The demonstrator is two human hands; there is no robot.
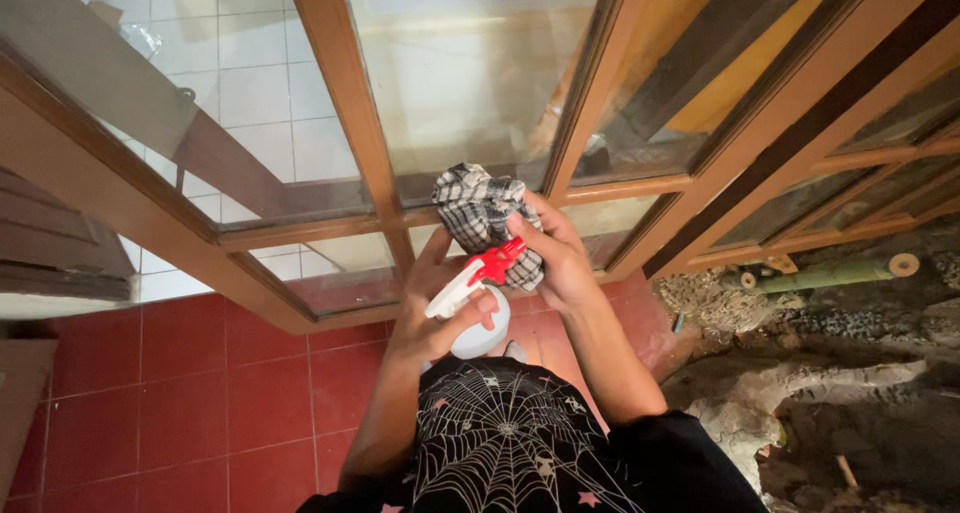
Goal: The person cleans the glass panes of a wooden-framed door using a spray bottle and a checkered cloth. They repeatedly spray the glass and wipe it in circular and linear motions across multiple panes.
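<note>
My left hand (435, 308) grips the white spray bottle (475, 318), my right hand (555, 258) clutches the checked cloth (478, 208); a loose grip could drop the bottle onto the red floor tiles (200, 403).

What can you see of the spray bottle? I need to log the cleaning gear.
The spray bottle is white plastic with a white spray head and a red trigger and nozzle. The left hand grips it, tilted, nozzle toward the checked cloth bunched in the right hand. It is held above the red floor tiles, before the wooden glazed door. Contents cannot be seen.
</note>
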